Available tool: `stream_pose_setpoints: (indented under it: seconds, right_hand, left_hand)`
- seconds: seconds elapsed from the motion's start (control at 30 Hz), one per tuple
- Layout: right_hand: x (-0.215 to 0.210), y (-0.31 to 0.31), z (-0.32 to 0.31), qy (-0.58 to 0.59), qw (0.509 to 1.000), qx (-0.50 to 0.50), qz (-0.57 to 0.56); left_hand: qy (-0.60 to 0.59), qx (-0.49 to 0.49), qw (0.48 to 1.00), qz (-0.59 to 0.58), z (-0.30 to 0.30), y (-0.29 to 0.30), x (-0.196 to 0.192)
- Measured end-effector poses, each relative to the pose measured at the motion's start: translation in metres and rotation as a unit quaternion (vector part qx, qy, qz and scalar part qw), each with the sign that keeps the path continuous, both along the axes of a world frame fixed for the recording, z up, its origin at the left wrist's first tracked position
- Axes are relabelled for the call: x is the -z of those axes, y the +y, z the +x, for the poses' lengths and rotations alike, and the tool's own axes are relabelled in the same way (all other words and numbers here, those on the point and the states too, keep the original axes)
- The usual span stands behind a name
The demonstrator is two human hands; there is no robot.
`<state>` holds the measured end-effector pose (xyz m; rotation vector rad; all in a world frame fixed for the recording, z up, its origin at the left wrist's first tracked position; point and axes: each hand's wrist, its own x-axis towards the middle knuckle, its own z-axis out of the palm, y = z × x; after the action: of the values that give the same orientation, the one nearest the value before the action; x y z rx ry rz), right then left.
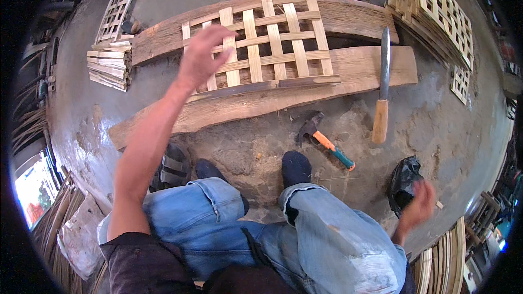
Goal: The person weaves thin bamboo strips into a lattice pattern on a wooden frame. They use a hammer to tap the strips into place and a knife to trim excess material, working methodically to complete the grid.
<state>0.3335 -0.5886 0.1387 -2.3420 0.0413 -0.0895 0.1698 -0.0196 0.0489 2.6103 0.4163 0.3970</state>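
Left hand (200, 54) extended, fingers loose, resting on left edge of bamboo lattice panel (272, 41), grasping nothing. Panel lying flat across two wooden planks (359, 68). Right hand (418, 207) blurred beside black bag (404, 181); grip indeterminate.

Hammer (325, 140) and knife (382, 84) flank bare floor (430, 125).
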Motion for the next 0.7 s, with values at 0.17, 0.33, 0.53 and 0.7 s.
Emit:
stream_pose_setpoints:
  seconds: [0.17,0.33,0.53,0.7]
  right_hand:
    - [0.105,0.189,0.05,0.019,0.918,-0.393,0.043]
    - [0.13,0.242,0.065,-0.031,0.874,-0.483,0.044]
    - [0.132,0.246,0.074,-0.002,0.864,-0.501,0.037]
    - [0.14,0.244,0.079,-0.049,0.858,-0.512,0.014]
  left_hand:
    - [0.046,0.095,0.994,-0.02,0.016,-0.076,0.013]
    - [0.045,0.058,0.997,-0.015,0.009,-0.094,0.024]
    - [0.019,0.031,0.999,-0.028,0.007,-0.104,0.042]
    - [0.02,0.029,0.998,-0.043,0.007,-0.105,0.047]
